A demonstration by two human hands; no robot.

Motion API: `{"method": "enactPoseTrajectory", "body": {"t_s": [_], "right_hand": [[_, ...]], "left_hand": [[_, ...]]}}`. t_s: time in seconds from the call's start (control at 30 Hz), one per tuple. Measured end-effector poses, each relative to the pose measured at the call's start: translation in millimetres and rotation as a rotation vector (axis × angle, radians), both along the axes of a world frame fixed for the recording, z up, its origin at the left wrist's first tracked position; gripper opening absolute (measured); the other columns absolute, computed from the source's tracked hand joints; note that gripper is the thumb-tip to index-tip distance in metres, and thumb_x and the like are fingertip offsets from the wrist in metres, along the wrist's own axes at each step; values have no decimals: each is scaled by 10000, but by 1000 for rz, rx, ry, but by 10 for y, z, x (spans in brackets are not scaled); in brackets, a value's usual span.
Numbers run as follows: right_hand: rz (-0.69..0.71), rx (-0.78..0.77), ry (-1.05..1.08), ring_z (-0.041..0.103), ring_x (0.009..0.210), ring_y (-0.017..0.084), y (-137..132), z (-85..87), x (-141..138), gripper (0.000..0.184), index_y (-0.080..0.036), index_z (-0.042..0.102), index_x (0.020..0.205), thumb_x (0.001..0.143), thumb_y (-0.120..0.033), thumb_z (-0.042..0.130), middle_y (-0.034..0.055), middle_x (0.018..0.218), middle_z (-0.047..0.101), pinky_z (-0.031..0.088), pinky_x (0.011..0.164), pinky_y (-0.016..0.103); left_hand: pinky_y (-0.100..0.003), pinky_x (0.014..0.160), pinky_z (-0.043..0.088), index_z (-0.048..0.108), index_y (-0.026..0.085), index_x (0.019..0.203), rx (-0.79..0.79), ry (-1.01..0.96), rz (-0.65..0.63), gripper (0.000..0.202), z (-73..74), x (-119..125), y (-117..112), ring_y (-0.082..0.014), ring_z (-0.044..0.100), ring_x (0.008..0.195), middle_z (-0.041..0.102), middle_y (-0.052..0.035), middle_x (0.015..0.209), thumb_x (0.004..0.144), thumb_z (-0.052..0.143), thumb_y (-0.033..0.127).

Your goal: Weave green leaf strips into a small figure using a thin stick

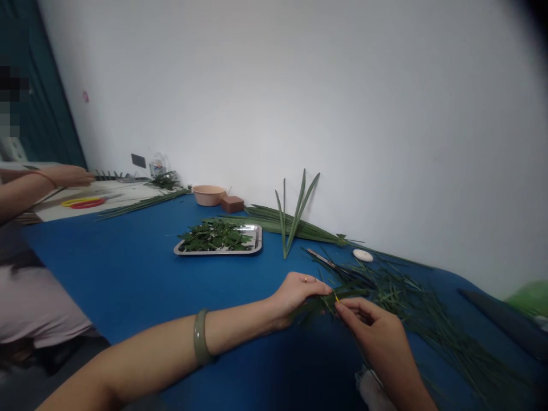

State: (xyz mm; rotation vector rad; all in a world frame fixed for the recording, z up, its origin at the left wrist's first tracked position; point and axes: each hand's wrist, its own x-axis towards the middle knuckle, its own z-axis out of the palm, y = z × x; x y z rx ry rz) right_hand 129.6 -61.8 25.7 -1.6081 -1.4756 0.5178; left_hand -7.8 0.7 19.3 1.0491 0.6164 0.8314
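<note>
My left hand [295, 294], with a ring on one finger and a green bangle on the wrist, pinches a folded green palm leaf piece [342, 292] on the blue table [128, 268]. My right hand [377, 331] is closed in a pinch at the same leaf, holding a small yellow-tipped thing I cannot make out. Both hands meet at the leaf, just above the tabletop. Loose leaf strips [411, 302] lie spread to the right of the hands.
A metal tray [257, 246] of small green leaf pieces stands mid-table. Long palm leaves [295, 217] lean on the wall, with a pink bowl [208, 194], a brown box [232, 203], a white round object [362, 255] and scissors [322, 259]. Another person's arm [38, 185] works at the far left.
</note>
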Motion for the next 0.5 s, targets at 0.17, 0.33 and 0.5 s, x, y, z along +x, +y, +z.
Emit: {"method": "enactPoseTrajectory", "body": {"t_s": [0.17,0.33,0.5], "right_hand": [[-22,7,14,585,590,165,21,-12,20,182,-193,638,674,639,-355,564,10,607,648,431,534,219],[-24,3,32,590,578,174,23,-13,16,203,-183,642,671,628,-366,564,20,602,652,431,511,225],[-26,-84,-199,588,544,169,9,18,84,214,-229,642,641,663,-396,510,-4,561,648,398,493,229]], "left_hand": [[-225,498,428,601,108,682,10,-11,-58,167,4,-10,-3,-93,512,481,578,-15,570,565,631,224],[-185,443,390,585,95,654,20,15,-54,163,-30,-22,49,-87,510,461,575,-26,561,532,650,182],[-207,508,434,560,127,705,29,-10,56,190,-48,-59,161,-72,505,478,545,13,580,556,643,211]]}}
